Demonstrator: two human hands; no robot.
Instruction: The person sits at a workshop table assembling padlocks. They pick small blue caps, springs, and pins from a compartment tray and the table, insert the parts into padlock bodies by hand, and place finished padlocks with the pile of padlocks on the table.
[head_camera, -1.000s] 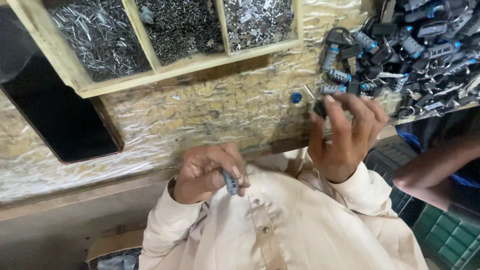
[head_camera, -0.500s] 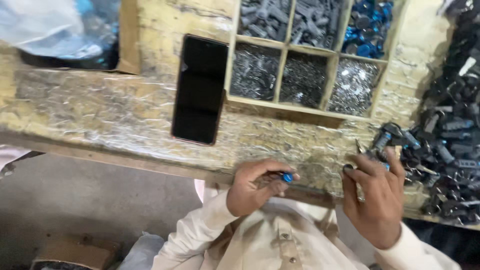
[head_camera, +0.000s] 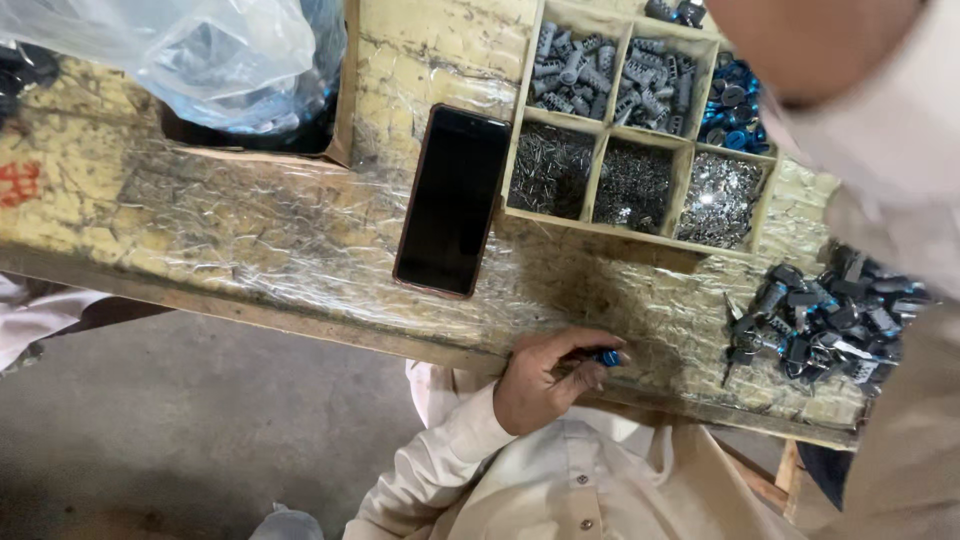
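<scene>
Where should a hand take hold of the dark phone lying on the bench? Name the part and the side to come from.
Grip the phone across its two long edges, coming straight down from above. It lies flat, screen up, on the wrapped bench, so only the thin side edges offer purchase. The left edge has open bench beside it; the wooden tray stands close on its right, leaving less finger room.

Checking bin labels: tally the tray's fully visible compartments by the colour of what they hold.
Wooden tray, full compartments only.
Grey pieces: 2
Blue pieces: 1
Fine silvery metal bits: 3
Total: 6
</scene>
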